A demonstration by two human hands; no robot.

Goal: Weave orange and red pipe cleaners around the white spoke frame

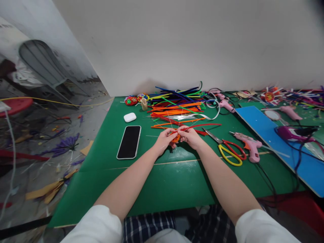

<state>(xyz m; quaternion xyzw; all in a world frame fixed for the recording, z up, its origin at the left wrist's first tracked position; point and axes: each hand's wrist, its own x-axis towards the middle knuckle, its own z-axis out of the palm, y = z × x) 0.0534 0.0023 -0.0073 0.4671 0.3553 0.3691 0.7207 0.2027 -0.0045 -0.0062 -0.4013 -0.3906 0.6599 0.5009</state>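
Close together over the green table, my left hand (164, 139) and my right hand (190, 136) are both closed at the fingertips. Between them is a small orange pipe-cleaner piece (176, 137), with thin stiff wires fanning out around it. My left fingers pinch this piece. A red pipe cleaner (207, 125) runs off to the right from my right fingertips, which grip it beside the orange piece. Just beyond my hands lie loose orange pipe cleaners (174, 108) and a bundle of silvery wires (181, 117). My fingers partly hide the orange piece.
Left of my hands lie a phone (129, 142) and a white earbud case (130, 117). Scissors (231, 152) and a pink glue gun (248, 144) are to the right, before a blue board (268, 135). Mixed pipe cleaners (177, 94) are piled against the white panel (177, 47).
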